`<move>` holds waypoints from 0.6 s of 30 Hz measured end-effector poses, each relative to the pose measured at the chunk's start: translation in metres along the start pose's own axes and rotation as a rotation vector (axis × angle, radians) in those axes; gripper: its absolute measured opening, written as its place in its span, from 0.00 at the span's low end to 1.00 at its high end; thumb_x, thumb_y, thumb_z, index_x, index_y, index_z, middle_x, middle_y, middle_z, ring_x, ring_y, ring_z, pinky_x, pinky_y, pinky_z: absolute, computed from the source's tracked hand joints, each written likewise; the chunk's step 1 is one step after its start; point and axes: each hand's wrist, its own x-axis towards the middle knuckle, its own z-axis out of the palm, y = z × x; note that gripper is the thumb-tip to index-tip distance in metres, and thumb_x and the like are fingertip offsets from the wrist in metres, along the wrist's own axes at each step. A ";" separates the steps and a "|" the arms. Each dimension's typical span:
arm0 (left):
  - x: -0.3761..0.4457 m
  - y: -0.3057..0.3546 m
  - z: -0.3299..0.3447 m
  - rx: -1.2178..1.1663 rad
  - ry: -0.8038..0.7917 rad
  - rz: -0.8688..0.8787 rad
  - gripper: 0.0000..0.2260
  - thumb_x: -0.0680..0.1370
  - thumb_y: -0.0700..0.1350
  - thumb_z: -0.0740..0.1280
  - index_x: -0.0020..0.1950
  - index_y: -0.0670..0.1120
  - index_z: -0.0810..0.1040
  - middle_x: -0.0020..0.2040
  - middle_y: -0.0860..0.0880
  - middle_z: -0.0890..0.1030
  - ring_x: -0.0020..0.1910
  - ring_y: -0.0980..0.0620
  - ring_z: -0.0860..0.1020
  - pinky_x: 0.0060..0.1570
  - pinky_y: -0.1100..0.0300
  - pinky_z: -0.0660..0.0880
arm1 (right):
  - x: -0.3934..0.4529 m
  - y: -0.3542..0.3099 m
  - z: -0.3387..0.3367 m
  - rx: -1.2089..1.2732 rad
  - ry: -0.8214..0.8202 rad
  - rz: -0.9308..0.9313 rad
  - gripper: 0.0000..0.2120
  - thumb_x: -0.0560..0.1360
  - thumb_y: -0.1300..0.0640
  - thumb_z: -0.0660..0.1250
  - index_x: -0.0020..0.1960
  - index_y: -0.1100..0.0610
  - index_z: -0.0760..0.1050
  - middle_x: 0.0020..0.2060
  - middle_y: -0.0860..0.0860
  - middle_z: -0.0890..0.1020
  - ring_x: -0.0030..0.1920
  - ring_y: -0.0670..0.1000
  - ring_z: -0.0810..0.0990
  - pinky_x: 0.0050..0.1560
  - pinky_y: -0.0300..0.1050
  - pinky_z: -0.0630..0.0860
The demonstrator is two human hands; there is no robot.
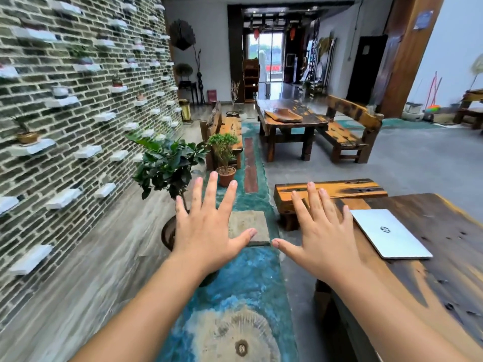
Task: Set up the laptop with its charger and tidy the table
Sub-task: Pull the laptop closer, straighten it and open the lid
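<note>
Both hands are held out flat with fingers spread, grasping nothing: the left hand [209,231] over the floor, the right hand [321,236] just beside the closed silver laptop [389,232], which lies on the wooden table [449,278].

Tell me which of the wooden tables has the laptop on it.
The near table at the right edge, beside the right hand. A closed silver laptop lies flat on it. The far table holds only a wooden tray.

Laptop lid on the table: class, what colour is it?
The laptop lid is silver-white with a dark round logo, seen in the head view.
</note>
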 end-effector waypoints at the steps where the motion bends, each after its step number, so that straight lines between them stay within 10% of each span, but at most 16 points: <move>1: 0.013 -0.002 0.009 -0.003 -0.009 0.013 0.43 0.69 0.78 0.46 0.78 0.59 0.37 0.80 0.48 0.38 0.79 0.43 0.39 0.71 0.31 0.48 | 0.012 0.001 0.007 0.004 -0.004 0.006 0.49 0.65 0.19 0.37 0.79 0.45 0.45 0.78 0.50 0.40 0.78 0.53 0.43 0.71 0.67 0.51; 18: 0.276 0.001 0.191 0.004 -0.093 0.054 0.43 0.69 0.78 0.44 0.77 0.59 0.33 0.79 0.48 0.33 0.78 0.44 0.34 0.71 0.33 0.44 | 0.277 0.082 0.170 0.019 -0.090 0.014 0.49 0.65 0.20 0.37 0.79 0.45 0.45 0.78 0.50 0.40 0.78 0.53 0.43 0.70 0.66 0.52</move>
